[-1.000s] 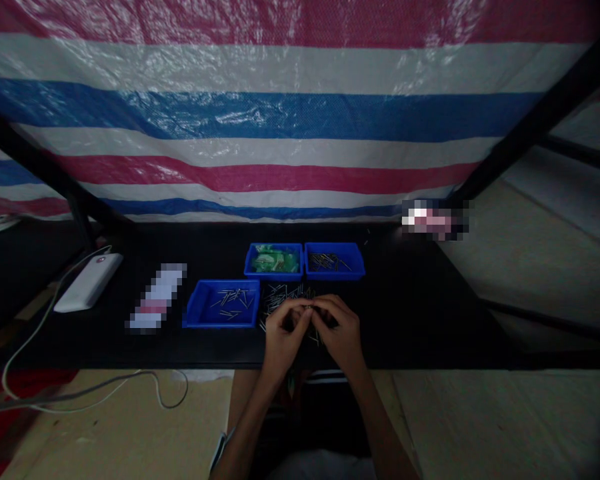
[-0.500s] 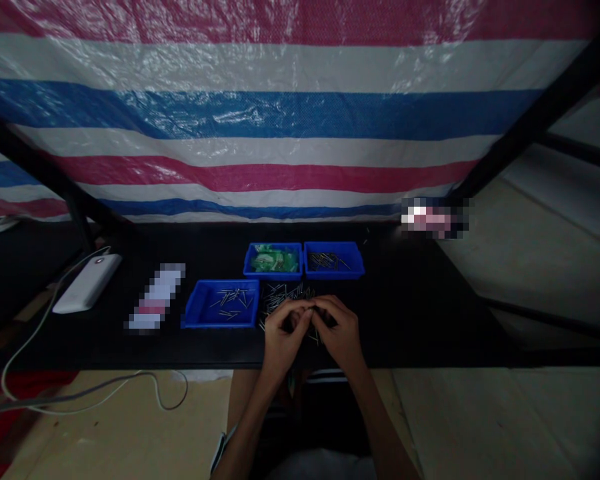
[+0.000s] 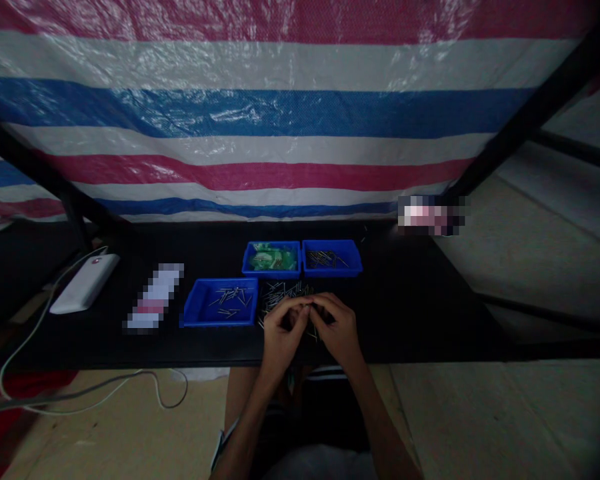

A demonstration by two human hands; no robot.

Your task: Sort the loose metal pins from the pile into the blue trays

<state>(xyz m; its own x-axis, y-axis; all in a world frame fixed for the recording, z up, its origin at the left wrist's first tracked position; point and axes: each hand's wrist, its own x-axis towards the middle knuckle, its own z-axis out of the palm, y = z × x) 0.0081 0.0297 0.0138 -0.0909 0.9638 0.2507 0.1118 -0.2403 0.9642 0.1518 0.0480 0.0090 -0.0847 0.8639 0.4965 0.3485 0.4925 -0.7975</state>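
My left hand (image 3: 283,330) and my right hand (image 3: 339,328) meet at their fingertips over the near part of a loose pile of thin metal pins (image 3: 280,293) on the black table. Fingers and thumbs of both are pinched together; whatever lies between them is too small to make out. Left of the pile, a blue tray (image 3: 195,303) holds several pins. Behind the pile stand a blue tray (image 3: 271,273) with green and clear plastic packets and another blue tray (image 3: 333,272) with darker metal pieces.
On the black table (image 3: 420,313), a white power bank (image 3: 85,283) with a cable lies at the left, beside a blurred flat item (image 3: 155,297). Another blurred item (image 3: 430,216) is at the back right. A striped sheet (image 3: 280,113) hangs behind, between black frame bars.
The view has shifted very slightly. Both hands stay together at the pile, with their fingertips barely moved.
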